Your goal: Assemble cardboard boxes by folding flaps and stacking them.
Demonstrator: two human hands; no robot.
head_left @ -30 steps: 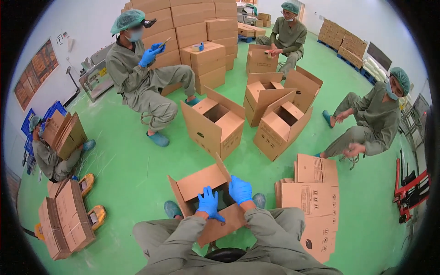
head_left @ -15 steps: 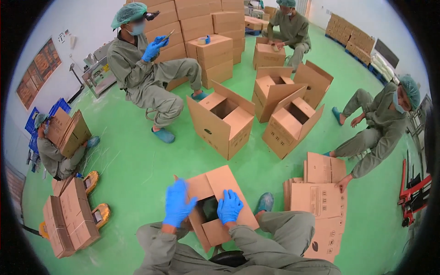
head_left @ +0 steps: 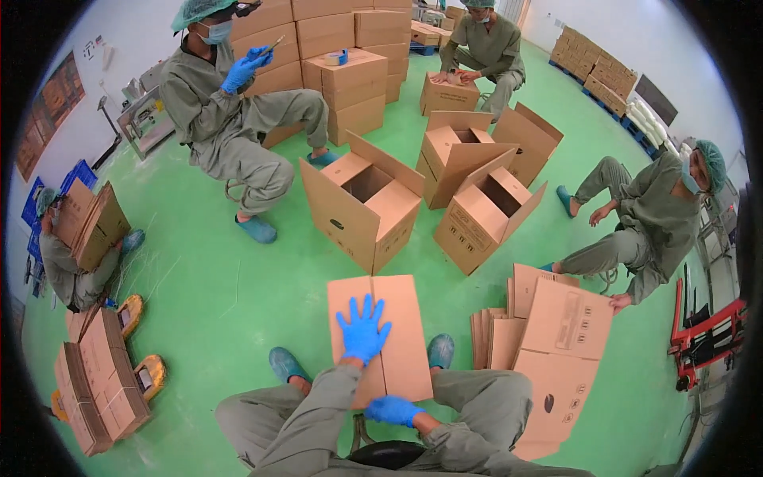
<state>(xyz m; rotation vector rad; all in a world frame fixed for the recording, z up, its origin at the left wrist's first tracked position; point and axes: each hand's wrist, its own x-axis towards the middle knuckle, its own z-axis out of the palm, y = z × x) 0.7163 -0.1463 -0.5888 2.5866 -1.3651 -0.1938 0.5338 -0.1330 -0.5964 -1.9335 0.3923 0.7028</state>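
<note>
A cardboard box stands between my knees, its two top flaps folded down so that they meet at a centre seam. My left hand, in a blue glove, lies on the top with its fingers spread wide across the seam. At the box's near edge is my right hand, gloved the same way. Its fingers are drawn together and point left; whether they hold anything is hidden.
Open cardboard boxes stand ahead. To the right, a seated co-worker lifts a flat carton from a stack. Flattened cartons lie at left on a yellow-wheeled jack. Another co-worker sits far left near stacked boxes.
The box's top flaps have closed over its dark opening. My left hand has moved right onto the top, and my right hand has come down to the near edge. The co-worker's flat carton has tilted up.
</note>
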